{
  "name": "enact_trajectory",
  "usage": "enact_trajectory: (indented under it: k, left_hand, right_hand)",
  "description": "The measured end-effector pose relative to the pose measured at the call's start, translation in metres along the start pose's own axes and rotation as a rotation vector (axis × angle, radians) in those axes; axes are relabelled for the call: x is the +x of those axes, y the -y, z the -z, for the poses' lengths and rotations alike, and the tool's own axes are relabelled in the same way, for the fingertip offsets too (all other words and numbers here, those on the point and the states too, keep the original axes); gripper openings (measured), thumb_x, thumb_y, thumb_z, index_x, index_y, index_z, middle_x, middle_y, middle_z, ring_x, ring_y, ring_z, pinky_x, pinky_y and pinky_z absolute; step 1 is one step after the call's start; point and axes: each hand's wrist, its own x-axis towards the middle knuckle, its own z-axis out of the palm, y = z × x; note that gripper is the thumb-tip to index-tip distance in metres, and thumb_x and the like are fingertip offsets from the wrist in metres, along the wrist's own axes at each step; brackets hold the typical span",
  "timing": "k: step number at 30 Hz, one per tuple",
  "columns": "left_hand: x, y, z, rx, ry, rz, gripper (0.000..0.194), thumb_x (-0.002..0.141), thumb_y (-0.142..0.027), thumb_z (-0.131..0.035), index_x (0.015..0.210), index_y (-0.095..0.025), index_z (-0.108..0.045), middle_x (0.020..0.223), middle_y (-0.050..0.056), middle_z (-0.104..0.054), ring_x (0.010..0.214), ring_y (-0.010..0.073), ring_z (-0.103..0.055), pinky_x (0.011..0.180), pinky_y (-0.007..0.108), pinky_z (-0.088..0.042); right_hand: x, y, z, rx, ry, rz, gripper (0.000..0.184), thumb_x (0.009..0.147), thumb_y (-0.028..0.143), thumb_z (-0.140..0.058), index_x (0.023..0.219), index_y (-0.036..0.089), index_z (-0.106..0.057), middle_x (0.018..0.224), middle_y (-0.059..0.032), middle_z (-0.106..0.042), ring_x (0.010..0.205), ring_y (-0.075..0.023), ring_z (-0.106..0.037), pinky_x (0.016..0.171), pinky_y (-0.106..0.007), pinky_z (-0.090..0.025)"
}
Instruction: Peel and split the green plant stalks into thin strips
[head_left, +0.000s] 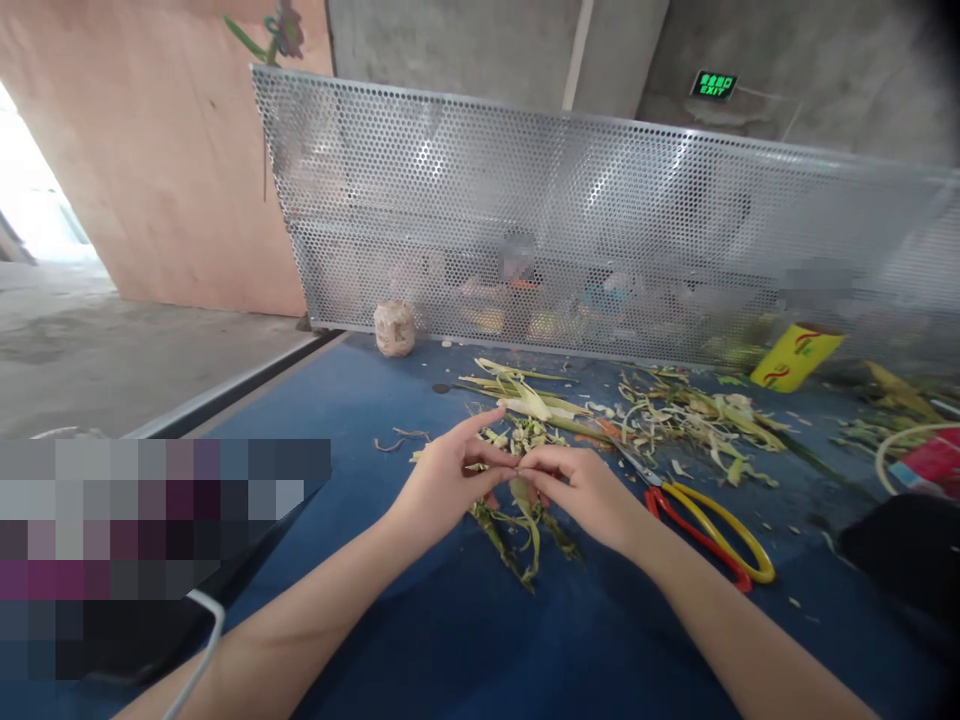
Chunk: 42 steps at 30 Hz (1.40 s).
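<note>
My left hand [448, 468] and my right hand [583, 492] meet fingertip to fingertip over the blue table. Both pinch at a bundle of green and pale plant strips [529, 525], whose ragged ends hang toward me and whose far end spreads beyond my fingers. My left index finger points away from the pinch. What exactly lies between the fingertips is too small to make out. Just beyond lie pale, husk-like leaf strips [529, 395]. Right of my right hand rest scissors [709, 530] with one red and one yellow handle.
Shredded plant scraps [705, 420] cover the table's right half. A perforated metal screen [480, 210] closes off the far edge. Near it stand a pale, wrapped-looking roll [394, 329] and a tilted yellow tube [796, 358]. A dark object [907, 550] sits at right.
</note>
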Motion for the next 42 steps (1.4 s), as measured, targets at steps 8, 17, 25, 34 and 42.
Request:
enact_trajectory:
  k: [8,17,25,34,42]
  left_hand:
    - [-0.001,-0.002,0.002,0.129,-0.021,0.000,0.055,0.069,-0.017,-0.055,0.122,-0.019,-0.039,0.083,0.004,-0.067,0.045,0.0087,-0.055,0.048,0.024,-0.048]
    - [-0.005,-0.008,-0.003,0.230,-0.111,-0.057,0.052,0.069,-0.014,-0.052,0.120,-0.022,-0.043,0.077,0.000,-0.067,0.043,0.0052,-0.047,0.042,0.017,-0.043]
    - [-0.002,-0.002,-0.003,0.044,-0.067,-0.004,0.058,0.069,-0.017,-0.055,0.124,-0.020,-0.037,0.083,0.004,-0.067,0.047,0.0087,-0.054,0.045,0.022,-0.048]
    - [0.002,0.001,0.000,-0.132,-0.020,0.060,0.061,0.064,-0.019,-0.063,0.121,-0.015,-0.039,0.082,0.006,-0.067,0.048,0.0086,-0.055,0.047,0.023,-0.047]
    - [0.003,0.003,0.001,-0.152,-0.002,0.094,0.064,0.061,-0.024,-0.067,0.119,-0.015,-0.041,0.080,0.005,-0.067,0.048,0.0085,-0.055,0.047,0.023,-0.046]
  right_hand:
    - [0.001,-0.003,-0.001,0.044,0.013,-0.036,0.018,0.081,0.025,-0.043,0.067,0.018,-0.053,0.058,0.0021,-0.059,0.055,-0.0105,-0.051,0.057,-0.023,-0.039]
    - [0.004,-0.005,-0.003,0.274,0.045,-0.090,0.022,0.082,0.033,-0.043,0.070,0.017,-0.054,0.055,0.0012,-0.057,0.050,-0.0096,-0.051,0.052,-0.022,-0.042]
    - [0.005,-0.008,-0.003,0.337,0.058,-0.118,0.026,0.078,0.040,-0.047,0.069,0.017,-0.055,0.054,0.0017,-0.056,0.049,-0.0089,-0.051,0.051,-0.022,-0.042]
    - [0.005,-0.008,-0.004,0.425,0.077,-0.141,0.020,0.077,0.035,-0.050,0.071,0.016,-0.054,0.056,0.0025,-0.055,0.051,-0.0076,-0.050,0.052,-0.021,-0.042]
    - [0.004,-0.010,-0.003,0.379,0.105,-0.128,0.020,0.077,0.036,-0.049,0.072,0.016,-0.051,0.056,0.0033,-0.051,0.050,-0.0078,-0.048,0.051,-0.022,-0.039]
